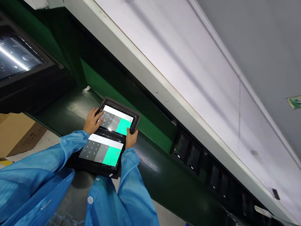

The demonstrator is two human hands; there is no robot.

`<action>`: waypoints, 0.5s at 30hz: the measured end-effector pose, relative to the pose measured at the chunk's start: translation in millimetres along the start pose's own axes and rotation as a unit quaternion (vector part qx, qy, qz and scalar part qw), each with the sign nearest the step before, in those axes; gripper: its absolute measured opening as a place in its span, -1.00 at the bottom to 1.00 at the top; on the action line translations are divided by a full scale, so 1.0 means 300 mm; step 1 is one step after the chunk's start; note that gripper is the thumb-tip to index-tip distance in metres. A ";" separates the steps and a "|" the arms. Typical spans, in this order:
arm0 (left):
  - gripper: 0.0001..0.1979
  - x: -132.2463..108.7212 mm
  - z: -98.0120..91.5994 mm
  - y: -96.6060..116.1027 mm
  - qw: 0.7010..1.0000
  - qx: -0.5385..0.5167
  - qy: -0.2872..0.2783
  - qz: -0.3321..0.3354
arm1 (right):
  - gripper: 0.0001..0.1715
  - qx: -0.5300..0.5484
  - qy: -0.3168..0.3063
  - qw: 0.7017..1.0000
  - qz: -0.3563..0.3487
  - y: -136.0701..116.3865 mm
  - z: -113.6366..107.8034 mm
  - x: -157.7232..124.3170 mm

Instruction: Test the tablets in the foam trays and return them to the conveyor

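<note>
Two tablets lie one above the other in a black tray (136,121) in front of me. The upper tablet (115,122) and the lower tablet (100,152) both show a calculator keypad with a large green area. My left hand (92,121) rests at the upper tablet's left edge, fingers spread onto its screen. On the opposite side, my right hand (131,138) grips the tray's edge by the upper tablet's lower right corner. Its thumb lies on top, and its other fingers are mostly hidden.
The dark green bench (150,163) runs diagonally beneath a white overhead shelf (145,66). Several dark devices in black trays (187,152) stand along the bench's back to the right. At left are a dark-framed glossy panel (17,56) and a cardboard box (20,133).
</note>
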State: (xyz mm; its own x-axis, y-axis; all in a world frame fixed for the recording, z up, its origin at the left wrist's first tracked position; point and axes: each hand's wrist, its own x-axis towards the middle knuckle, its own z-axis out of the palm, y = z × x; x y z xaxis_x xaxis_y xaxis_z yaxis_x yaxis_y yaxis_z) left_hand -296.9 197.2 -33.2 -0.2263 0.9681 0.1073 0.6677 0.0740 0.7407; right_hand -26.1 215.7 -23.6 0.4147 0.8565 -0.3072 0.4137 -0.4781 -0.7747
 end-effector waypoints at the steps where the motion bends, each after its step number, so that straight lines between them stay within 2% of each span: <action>1: -0.49 0.007 -0.003 0.002 1.000 0.003 0.005 0.007 | -0.26 0.000 0.000 1.000 0.000 0.002 0.000 0.001; 4: -0.53 0.039 -0.008 0.002 0.999 0.013 -0.001 0.029 | -0.19 0.009 -0.007 1.000 -0.011 0.005 -0.006 0.002; 7: -0.54 0.068 -0.008 0.004 0.997 0.030 -0.044 0.048 | -0.10 0.019 -0.007 1.000 -0.024 0.005 -0.012 -0.001; 12: -0.57 0.074 0.000 0.015 0.991 0.060 -0.104 0.067 | -0.23 0.031 -0.005 0.999 -0.022 -0.003 -0.011 -0.009; 15: -0.54 0.069 0.002 0.012 0.993 0.057 -0.091 0.051 | -0.26 0.028 -0.005 1.000 -0.013 -0.003 -0.010 -0.010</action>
State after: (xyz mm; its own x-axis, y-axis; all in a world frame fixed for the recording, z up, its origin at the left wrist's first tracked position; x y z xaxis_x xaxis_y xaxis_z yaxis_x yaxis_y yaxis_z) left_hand -298.7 217.6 -28.6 -0.0286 0.9984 0.0491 0.7584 -0.0104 0.6517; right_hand -25.2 212.9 -20.4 0.3963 0.8709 -0.2908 0.3790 -0.4436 -0.8122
